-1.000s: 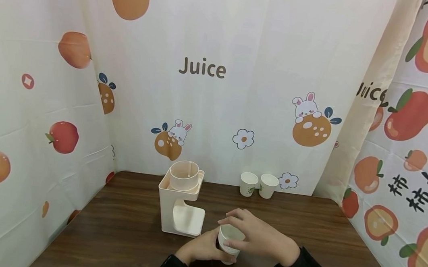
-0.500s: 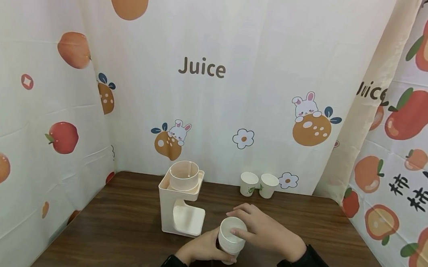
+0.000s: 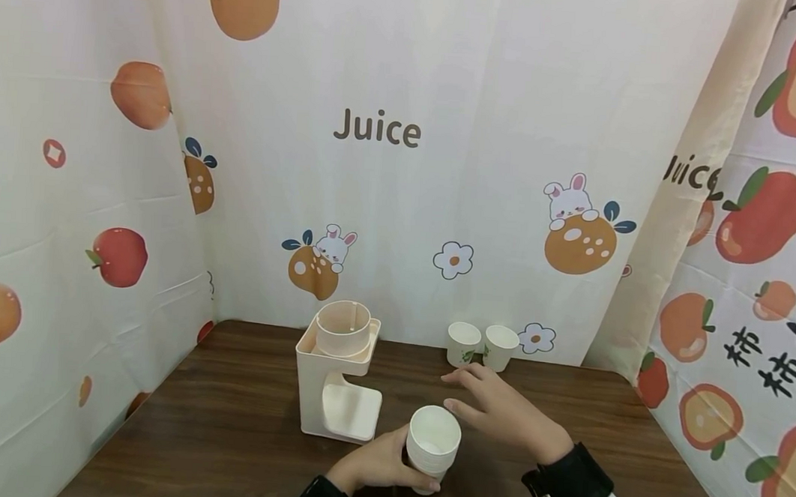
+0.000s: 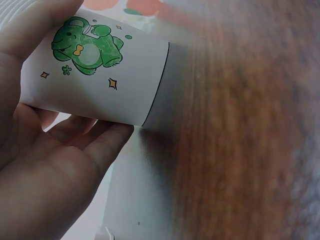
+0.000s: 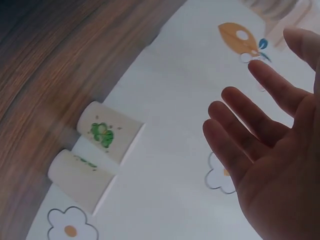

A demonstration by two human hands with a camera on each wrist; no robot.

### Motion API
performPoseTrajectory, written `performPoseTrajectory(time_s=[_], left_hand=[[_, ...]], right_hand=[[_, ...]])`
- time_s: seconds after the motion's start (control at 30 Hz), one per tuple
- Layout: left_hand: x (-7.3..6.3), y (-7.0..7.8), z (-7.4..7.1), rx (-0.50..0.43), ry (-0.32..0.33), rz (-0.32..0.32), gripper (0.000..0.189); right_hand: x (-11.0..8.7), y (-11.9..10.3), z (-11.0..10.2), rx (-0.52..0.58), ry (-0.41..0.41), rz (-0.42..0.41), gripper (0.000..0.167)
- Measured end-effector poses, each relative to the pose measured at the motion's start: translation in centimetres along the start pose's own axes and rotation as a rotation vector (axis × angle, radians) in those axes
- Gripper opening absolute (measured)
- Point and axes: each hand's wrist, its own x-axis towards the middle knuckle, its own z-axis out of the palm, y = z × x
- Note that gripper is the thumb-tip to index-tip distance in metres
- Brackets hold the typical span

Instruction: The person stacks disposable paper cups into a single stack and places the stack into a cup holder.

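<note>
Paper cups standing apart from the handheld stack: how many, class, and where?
2: left cup and right cup, side by side at the back of the table. The stack in the left hand hides its own count.

One cream tabletop machine (image 3: 312, 394)
To its right: one stack of paper cups (image 3: 433, 445), number within unclear; behind and right, two single printed cups (image 3: 462, 346).

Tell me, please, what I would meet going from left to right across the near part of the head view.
Cream appliance, left hand, stack of white cups, right hand.
</note>
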Motion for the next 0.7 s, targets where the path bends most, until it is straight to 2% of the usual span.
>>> performPoseTrajectory(time_s=[0.23, 0.47, 0.7], left_hand=[[0.0, 0.2, 0.0, 0.006, 0.011, 0.0, 0.077], [-0.1, 0.3, 0.1, 0.005, 0.012, -0.007, 0.077], [-0.1, 0.2, 0.2, 0.009, 0.015, 0.016, 0.077]], right_hand=[[0.9, 1.8, 0.7, -0.039, 0.06, 0.006, 0.037], [1.7, 3.0, 1.2, -0.045, 0.094, 0.092, 0.038], [3.2, 5.0, 1.8, -0.132, 0.183, 0.068, 0.037]])
